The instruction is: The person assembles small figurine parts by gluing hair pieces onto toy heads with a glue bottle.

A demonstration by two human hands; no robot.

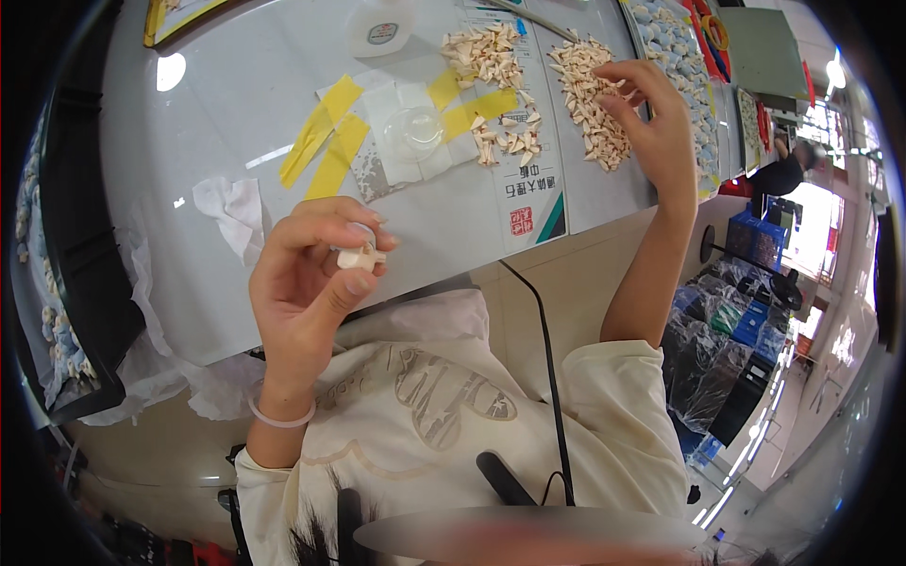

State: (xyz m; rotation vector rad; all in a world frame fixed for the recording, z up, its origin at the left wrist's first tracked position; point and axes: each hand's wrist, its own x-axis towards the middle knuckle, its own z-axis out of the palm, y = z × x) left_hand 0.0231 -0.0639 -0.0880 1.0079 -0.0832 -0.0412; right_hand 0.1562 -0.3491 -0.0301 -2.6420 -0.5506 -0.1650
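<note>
My left hand (pixel 307 274) is closed over the table's near edge. Between its thumb and fingers is a small cream figurine part (pixel 361 257) with short stubs, its far side covered by the fingers. Over at the right, my right hand (pixel 651 113) reaches above a long pile of small cream pointed pieces (pixel 604 141). Thumb and forefinger are curved and apart, and no piece shows between them. A second pile of the same pieces (pixel 481 52) lies left of it, with a few loose pieces (pixel 519 141) nearer to me.
A shallow clear dish (pixel 413 132) sits on white paper among yellow tape strips (pixel 337 156). Behind it stands a white bottle (pixel 380 26). Crumpled tissue (pixel 231 215) lies at left, beside a black tray (pixel 94 236). Blue-and-white pieces (pixel 675 47) fill a tray at right.
</note>
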